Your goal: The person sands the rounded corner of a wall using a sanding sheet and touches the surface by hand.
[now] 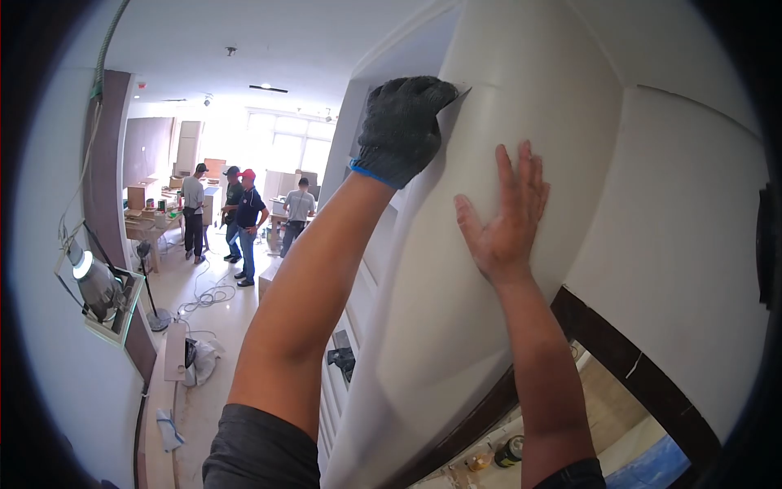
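My left hand [401, 126], in a dark knitted glove with a blue cuff, is closed at the upper edge of a large white sheet [456, 261]. A small pointed metal blade [465, 91], like a knife's tip, sticks out from the gloved fingers against the sheet; its handle is hidden in the fist. My bare right hand [507, 216] lies on the sheet with fingers stretched and thumb apart. The sheet is smooth, curves in this view and runs down between my arms.
A work lamp [96, 285] hangs at the left. Several people [248, 216] stand near workbenches farther back. Cables [208, 297], a long board [175, 352] and a plastic bag [204, 361] lie on the floor. A dark frame [643, 371] is at lower right.
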A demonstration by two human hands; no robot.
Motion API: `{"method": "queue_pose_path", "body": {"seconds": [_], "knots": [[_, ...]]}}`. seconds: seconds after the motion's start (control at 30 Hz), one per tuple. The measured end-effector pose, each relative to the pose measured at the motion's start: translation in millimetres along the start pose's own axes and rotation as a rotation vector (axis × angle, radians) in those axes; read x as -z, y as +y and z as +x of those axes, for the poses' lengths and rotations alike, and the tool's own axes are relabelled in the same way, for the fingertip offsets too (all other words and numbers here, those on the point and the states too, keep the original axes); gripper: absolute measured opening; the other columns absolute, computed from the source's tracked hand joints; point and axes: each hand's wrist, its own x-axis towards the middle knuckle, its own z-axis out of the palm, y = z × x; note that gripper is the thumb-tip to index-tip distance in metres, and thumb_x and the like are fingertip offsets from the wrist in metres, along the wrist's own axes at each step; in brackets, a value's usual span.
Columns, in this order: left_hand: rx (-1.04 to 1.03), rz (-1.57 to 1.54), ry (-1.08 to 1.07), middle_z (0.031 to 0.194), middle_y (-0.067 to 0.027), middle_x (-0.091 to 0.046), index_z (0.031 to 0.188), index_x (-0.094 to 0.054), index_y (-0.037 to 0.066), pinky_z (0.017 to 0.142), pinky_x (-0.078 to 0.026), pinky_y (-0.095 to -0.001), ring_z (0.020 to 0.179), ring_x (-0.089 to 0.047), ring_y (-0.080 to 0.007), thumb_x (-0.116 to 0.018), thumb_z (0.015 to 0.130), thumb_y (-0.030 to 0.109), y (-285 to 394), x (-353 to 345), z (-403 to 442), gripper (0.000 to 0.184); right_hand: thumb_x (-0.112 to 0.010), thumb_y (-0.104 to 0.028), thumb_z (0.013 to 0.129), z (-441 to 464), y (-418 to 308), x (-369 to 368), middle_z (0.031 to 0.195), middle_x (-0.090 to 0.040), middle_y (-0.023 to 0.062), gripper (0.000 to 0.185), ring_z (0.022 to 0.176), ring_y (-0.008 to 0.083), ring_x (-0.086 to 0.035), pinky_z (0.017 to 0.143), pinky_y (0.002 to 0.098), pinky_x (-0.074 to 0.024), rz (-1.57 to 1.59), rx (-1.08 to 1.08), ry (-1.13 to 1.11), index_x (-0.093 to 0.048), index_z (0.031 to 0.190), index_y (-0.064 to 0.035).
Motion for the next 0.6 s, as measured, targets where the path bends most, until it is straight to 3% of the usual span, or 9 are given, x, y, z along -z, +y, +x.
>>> {"method": "queue_pose_path", "body": {"seconds": [0.23,0.33,0.6], "knots": [[0.043,-0.047,-0.035,0.114,-0.0091,-0.074,0.117,-0.076,0.015,0.095,-0.052,-0.0496,0.109,-0.068,-0.0348,-0.064,0.078,-0.002,-3,-3,-1,0.045,-0.084,-0.039,0.082,0,0,-1,0.173,-0.03,0.0157,0.093,0.157,0.0464,-0.027,0.123,0.0704,-0.0179,-0.004,0.001,0.008,-0.041,0.163,-0.0205],[0.07,-0.048,-0.007,0.117,-0.0112,-0.076,0.115,-0.077,0.012,0.095,-0.058,-0.0464,0.109,-0.07,-0.0351,-0.059,0.085,-0.006,3,-3,-2,0.04,-0.084,-0.039,0.082,1,-1,-1,0.172,-0.03,0.0158,0.093,0.157,0.0465,-0.027,0.123,0.0705,-0.018,-0.003,-0.011,0.009,-0.041,0.163,-0.0206],[0.049,-0.033,-0.021,0.118,-0.0097,-0.076,0.118,-0.076,0.013,0.098,-0.057,-0.0459,0.111,-0.07,-0.0346,-0.059,0.087,-0.004,-6,-1,1,0.039,-0.084,-0.038,0.082,0,-1,-2,0.172,-0.03,0.0162,0.092,0.157,0.0467,-0.027,0.124,0.0699,-0.017,0.006,-0.011,0.007,-0.042,0.163,-0.0195]]}}
